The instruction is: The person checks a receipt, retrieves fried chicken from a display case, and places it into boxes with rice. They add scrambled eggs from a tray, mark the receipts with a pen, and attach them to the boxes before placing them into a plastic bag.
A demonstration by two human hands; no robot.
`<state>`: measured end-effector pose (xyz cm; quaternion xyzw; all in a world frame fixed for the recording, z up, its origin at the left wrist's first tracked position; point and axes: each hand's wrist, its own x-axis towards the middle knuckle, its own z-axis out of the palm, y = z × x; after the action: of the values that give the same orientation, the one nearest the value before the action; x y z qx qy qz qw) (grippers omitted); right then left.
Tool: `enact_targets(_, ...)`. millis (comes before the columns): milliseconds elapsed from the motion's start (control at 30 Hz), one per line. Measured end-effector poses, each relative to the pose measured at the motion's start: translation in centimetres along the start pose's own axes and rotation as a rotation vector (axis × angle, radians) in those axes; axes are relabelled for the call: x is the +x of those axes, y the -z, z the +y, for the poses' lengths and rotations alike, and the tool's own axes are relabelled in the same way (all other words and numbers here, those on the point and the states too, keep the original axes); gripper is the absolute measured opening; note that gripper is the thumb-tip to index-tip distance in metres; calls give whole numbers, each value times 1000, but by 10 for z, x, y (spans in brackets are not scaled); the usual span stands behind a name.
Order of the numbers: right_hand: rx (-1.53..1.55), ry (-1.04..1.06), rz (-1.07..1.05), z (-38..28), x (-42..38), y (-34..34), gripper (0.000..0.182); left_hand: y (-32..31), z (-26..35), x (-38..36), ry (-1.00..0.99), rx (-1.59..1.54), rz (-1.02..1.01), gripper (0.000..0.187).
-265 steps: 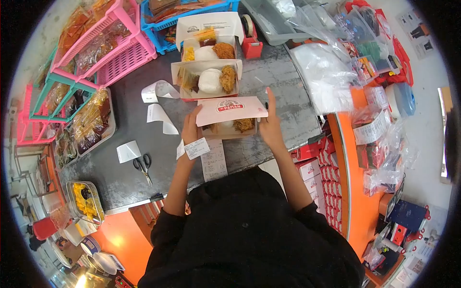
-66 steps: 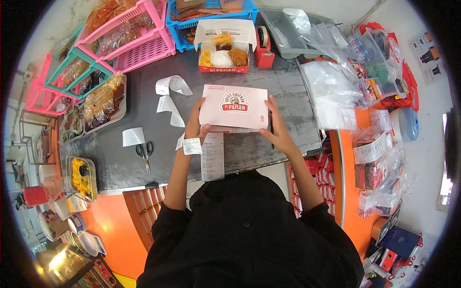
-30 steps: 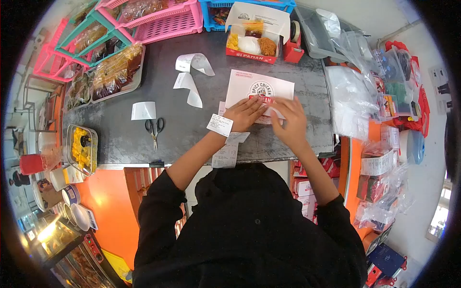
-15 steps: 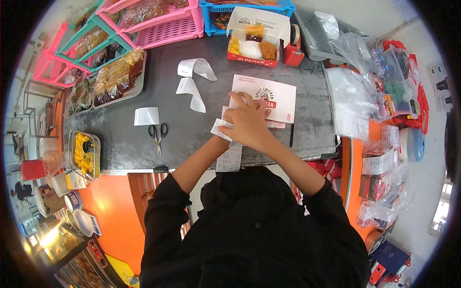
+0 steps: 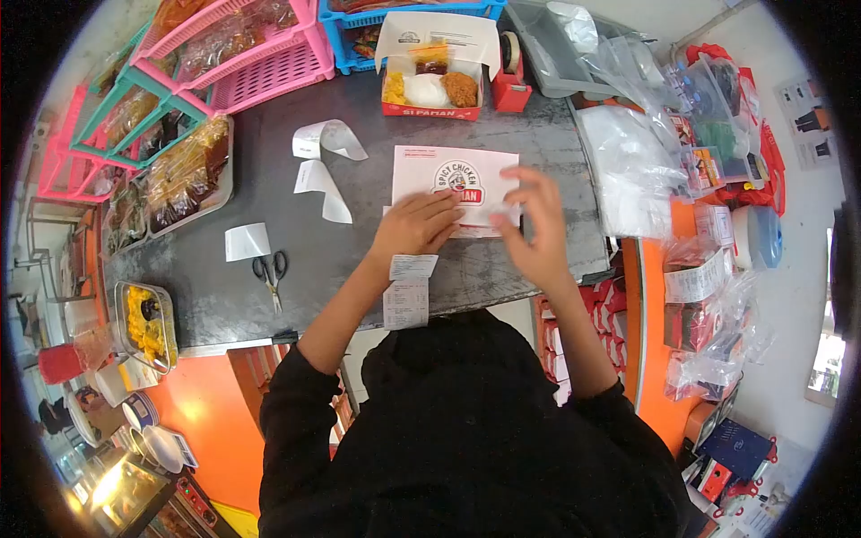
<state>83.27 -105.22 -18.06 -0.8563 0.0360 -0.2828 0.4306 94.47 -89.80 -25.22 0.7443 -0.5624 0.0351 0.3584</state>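
A flat white card printed "Spicy Chicken" (image 5: 417, 170) lies on the dark tabletop in front of me. My left hand (image 5: 417, 226) rests on its lower left part, fingers stretched out and partly covering the red logo. Just off the card's right edge, my right hand (image 5: 538, 240) is raised with fingers spread and holds nothing. Beside my left wrist, a printed receipt (image 5: 406, 303) reaches down to the table's front edge. Further left are black-handled scissors (image 5: 271, 269) and a blank white slip (image 5: 247, 242). Curled white paper strips (image 5: 325, 192) lie behind them.
An open meal box (image 5: 429, 113) with rice and fried chicken stands at the back, beside a red tape dispenser (image 5: 511, 92). Pink baskets (image 5: 273, 81) and a tray of wrapped food (image 5: 190, 175) fill the back left. Plastic bags (image 5: 628, 170) hang over the right edge.
My hands were crossed over the card's lower left; they have come apart. The right has moved right and lifted off, while the left now lies flat on the card. The view has shifted slightly.
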Motion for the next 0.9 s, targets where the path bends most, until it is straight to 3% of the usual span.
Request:
enact_targets(33, -288, 47, -153, 9, -11, 4, 14, 1, -1, 2, -22, 23, 63, 22)
enact_targets(67, -362, 81, -230, 20, -23, -2, 20, 0, -3, 2, 10, -8, 64, 20)
enact_targets(200, -507, 183, -229, 39, -37, -29, 21, -1, -11, 1, 27, -31, 3, 23)
enact_targets(267, -569, 203, -126, 45, -33, -36, 22, 1, -13, 2, 6, -38, -37, 26)
enact_targets(400, -571, 222, -122, 59, -28, -39, 23, 7, -12, 3, -21, -27, -82, 30)
enact_targets(500, -507, 183, -135, 65, -29, -41, 33, 3, -7, 4, 35, 16, -23, 32)
enact_targets(567, -415, 123, 95, 64, -31, -43, 46, -4, -15, 0, -44, 85, -44, 31)
enact_targets(700, -445, 156, 50, 87, -44, -28, 63, -10, -22, -2, -112, 28, 5, 26)
enact_targets(767, -130, 85, 47, 101, -52, -20, 70, -10, -26, -5, -196, 100, -23, 25)
enact_targets(800, -131, 85, 50, 91, -56, -20, 70, -10, -26, -6, -199, 101, -24, 25)
enact_targets(867, -51, -187, 270, 63, -64, -29, 84, -11, -27, -7, -210, 126, 15, 27)
enact_targets(900, -50, -188, 269, 56, -58, -41, 84, -16, -32, -11, -209, 126, 14, 27)
